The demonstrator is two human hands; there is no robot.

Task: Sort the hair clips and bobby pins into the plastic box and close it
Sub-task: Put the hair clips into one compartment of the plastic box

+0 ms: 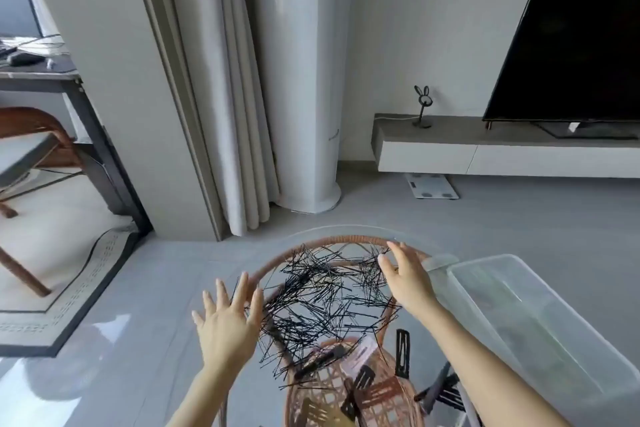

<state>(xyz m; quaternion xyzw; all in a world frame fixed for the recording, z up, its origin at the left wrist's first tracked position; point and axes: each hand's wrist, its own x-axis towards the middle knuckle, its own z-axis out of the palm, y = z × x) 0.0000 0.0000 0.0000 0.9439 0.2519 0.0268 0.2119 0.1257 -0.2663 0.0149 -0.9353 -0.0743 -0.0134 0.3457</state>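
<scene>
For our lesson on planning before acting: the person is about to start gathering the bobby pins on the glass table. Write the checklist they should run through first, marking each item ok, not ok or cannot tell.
1. Both hands free: left hand and right hand are open and hold nothing. Ok.
2. Bobby pins within reach: scattered between the hands. Ok.
3. Plastic box open: no lid shows on it. Ok.
4. Box empty: its clear walls blur the inside. Cannot tell.
5. Lid located: none in view. Cannot tell.
6. Hair clips kept apart from pins: some lie near the pile's edge. Not ok.
</scene>
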